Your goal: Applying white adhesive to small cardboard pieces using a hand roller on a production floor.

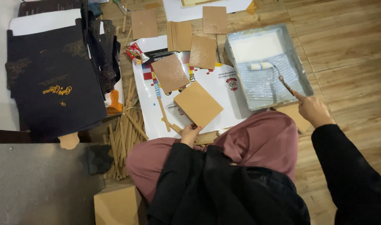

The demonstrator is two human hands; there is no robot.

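Note:
My left hand (189, 134) grips the near corner of a plain brown square board (197, 103) and holds it over a white printed sheet (223, 89) on the floor. My right hand (312, 109) holds the end of the thin handle (284, 82) of a small paint roller (260, 66). The roller head lies in a grey paint tray (303, 71) with white paint pooled at its far end. Both my sleeves are black, and pink cloth covers my knees between the hands.
Several brown boards, some glossy and wet-looking (170, 73), lie on the sheet and the wooden floor beyond. A heap of thin wooden sticks (123, 133) lies at the left. Dark folded boxes (53, 79) are stacked at far left. A cardboard piece (115, 205) sits at the near edge.

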